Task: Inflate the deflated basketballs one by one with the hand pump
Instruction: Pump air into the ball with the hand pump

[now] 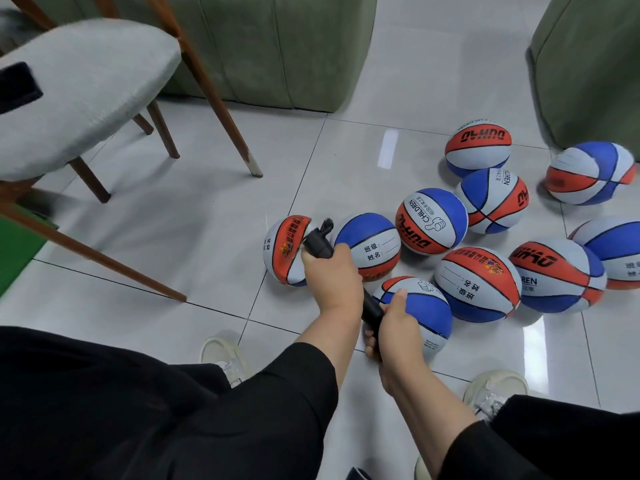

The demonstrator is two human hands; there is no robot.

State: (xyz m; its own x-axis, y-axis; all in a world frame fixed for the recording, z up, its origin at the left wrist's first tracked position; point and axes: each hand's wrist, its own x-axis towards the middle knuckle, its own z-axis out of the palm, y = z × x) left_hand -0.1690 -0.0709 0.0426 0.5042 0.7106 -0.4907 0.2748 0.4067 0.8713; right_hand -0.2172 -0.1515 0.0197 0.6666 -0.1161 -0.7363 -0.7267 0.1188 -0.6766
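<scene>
**Floor lot: pump, balls, seating**

Glossy white tiled floor [180, 258], carrying all items. Green upholstered sofa [277, 46] at twelve o'clock. Grey fabric chair with brown wooden legs [86, 88] at ten o'clock. Cluster of red, white and blue rubber basketballs [431, 221], several dented, spread from centre toward three o'clock; leftmost ball [282, 252] caved in on its upper side. Slim black plastic hand pump [320, 242], slanting from five o'clock up to eleven o'clock, nozzle end at the leftmost ball. Left hand [334, 275] gripping the pump barrel. Right hand [394, 329] closed around the pump handle, just above another basketball.
</scene>
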